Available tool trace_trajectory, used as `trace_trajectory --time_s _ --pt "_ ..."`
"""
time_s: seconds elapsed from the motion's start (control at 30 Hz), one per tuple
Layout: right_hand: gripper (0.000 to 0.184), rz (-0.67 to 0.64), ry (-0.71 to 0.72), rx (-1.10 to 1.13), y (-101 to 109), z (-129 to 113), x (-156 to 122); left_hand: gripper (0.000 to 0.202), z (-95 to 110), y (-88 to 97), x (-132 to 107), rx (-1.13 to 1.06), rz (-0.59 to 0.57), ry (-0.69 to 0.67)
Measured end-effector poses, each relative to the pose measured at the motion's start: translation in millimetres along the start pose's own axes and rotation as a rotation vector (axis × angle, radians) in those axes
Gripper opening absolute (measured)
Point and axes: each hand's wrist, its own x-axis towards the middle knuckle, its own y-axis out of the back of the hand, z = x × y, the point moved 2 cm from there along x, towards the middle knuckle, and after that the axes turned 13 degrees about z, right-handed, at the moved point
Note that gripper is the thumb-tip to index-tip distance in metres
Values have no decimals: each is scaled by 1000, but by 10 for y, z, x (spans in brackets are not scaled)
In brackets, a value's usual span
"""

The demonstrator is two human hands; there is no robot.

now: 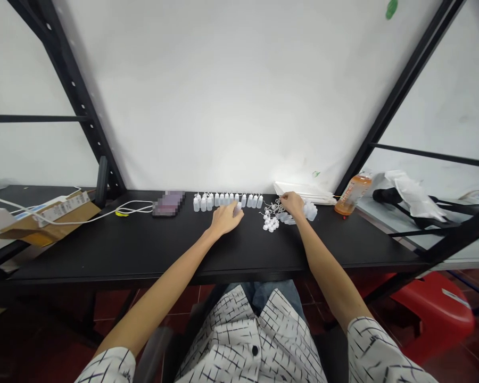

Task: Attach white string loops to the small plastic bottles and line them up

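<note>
My left hand [224, 219] is closed around a small white bottle [238, 208], whose top shows between thumb and fingers. Just beyond it, a row of similar small white bottles [203, 202] stands upright along the wall. My right hand [292, 204] has its fingertips pinched together above some thin white stringy pieces [278, 205]; what they hold is too small to tell. Loose small white caps [271, 221] lie in a heap to its left. Translucent bottles [310, 211] are piled beside and partly behind the right hand.
White packaging sheets [309, 192] lie against the wall. An orange bottle [353, 194] rests at the right by the rack post. Left on the black table [143, 250] are a phone [168, 204] and a white cable [133, 207]. A red stool [435, 308] stands below right.
</note>
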Motion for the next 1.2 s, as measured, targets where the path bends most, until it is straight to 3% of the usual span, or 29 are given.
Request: trace_trajectory --time_s 0.4,0.7,0.93,1.1,1.2 --pt "23 160 -27 313 83 80 10 19 -8 -9 37 26 -58 -31" --pt "30 161 -77 654 76 39 2 22 4 -66 14 40 -90 -135" --pt "30 -76 -25 893 77 -336 -201 18 5 -68 17 18 -88 -137" --pt "28 -433 74 1135 135 -724 -508 21 -5 -46 26 7 -95 -126" --pt "27 -568 143 1152 154 -871 -664 25 -18 -43 35 7 -99 -110"
